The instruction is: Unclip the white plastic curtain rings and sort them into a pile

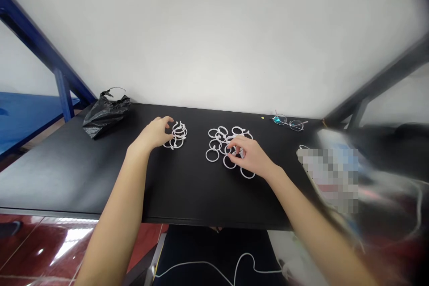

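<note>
Two groups of thin white rings, each ring with a small nub, lie on the black table. At the smaller cluster of rings (pixel 180 136) on the left, my left hand (pixel 153 134) hovers with thumb and fingers apart, its fingertips close to the rings' left side. My right hand (pixel 250 154) is over the larger, looser spread of rings (pixel 212 161). Its thumb and index finger are curved with a gap between their tips, and some rings show beside and beneath them. The hand covers part of this group. Whether the fingertips touch a ring is hard to see.
A crumpled black plastic bag (pixel 107 114) stands at the back left of the table (pixel 187 192). Eyeglasses (pixel 296 125) lie at the back right. A partly blurred package (pixel 330 178) is at the right edge. A white cable (pixel 201 262) hangs below the table's front edge.
</note>
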A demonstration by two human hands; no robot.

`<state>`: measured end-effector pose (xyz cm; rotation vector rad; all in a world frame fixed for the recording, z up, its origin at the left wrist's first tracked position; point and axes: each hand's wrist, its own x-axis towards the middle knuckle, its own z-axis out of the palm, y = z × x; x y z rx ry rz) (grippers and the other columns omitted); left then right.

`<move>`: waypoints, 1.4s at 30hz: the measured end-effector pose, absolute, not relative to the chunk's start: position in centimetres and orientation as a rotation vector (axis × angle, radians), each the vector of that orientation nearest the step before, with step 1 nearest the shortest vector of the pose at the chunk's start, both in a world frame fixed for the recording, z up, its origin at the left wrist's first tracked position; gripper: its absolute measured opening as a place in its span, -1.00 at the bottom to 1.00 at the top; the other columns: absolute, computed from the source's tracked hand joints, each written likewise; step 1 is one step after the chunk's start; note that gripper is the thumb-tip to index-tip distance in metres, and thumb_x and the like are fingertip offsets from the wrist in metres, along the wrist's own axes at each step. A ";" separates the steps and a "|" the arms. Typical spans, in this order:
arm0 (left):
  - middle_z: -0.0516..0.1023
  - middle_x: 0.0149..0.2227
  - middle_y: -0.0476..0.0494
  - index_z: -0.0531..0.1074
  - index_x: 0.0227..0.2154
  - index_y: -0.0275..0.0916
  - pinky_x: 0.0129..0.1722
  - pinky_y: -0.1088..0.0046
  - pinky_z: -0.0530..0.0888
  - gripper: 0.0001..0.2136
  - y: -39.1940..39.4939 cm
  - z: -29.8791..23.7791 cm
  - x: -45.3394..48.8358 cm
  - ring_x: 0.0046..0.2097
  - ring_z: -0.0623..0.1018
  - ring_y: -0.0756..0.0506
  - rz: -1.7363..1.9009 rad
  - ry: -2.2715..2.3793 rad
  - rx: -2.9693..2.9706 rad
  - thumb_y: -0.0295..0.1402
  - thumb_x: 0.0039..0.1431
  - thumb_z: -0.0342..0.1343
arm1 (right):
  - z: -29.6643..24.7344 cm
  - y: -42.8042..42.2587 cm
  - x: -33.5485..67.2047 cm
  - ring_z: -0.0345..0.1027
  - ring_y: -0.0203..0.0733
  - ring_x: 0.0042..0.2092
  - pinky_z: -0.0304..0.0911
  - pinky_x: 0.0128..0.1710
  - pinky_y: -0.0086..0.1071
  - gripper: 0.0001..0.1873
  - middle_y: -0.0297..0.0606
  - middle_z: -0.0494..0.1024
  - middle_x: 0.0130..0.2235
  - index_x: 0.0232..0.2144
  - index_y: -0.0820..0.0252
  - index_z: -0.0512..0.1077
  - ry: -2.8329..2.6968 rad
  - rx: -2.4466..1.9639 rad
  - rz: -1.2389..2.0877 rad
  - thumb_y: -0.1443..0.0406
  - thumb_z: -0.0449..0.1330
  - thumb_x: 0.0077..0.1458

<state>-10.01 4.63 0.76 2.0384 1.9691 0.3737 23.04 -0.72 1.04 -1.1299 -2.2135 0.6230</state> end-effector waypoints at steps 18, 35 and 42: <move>0.47 -0.26 -0.04 0.36 -0.26 -0.18 -0.34 0.41 0.32 -0.78 1.6 -0.6 0.4 -0.29 0.46 -0.09 0.442 1.187 2.406 -0.47 -0.03 0.03 | 0.3 -1.2 21.5 0.17 -0.34 -0.46 0.04 -0.40 -0.43 -0.81 -0.42 0.39 -0.43 -0.41 0.16 0.32 -2.458 -1.239 0.510 0.51 0.13 -0.07; 0.47 -0.43 -0.01 0.34 -0.03 -0.19 -0.53 0.57 0.25 -0.57 2.0 1.6 -0.4 -0.36 0.47 -0.01 0.657 1.013 1.215 -0.34 0.02 0.25 | 0.8 -0.3 21.7 0.16 -0.46 -0.53 -0.08 -0.69 -0.56 -0.58 -0.43 0.39 -0.41 -0.41 0.15 0.31 -1.307 -1.045 1.406 0.20 0.46 -0.22; 0.55 -0.16 -0.20 0.37 -0.05 -0.21 -0.35 0.45 0.50 -0.64 1.0 0.8 2.1 -0.13 0.55 -0.11 0.870 0.924 0.980 -0.22 0.12 0.22 | 0.1 -0.9 20.9 0.30 -0.35 -0.46 0.21 -0.54 -0.44 -0.61 -0.34 0.48 -0.37 -0.28 0.14 0.40 -1.399 -1.010 1.175 0.19 0.44 -0.14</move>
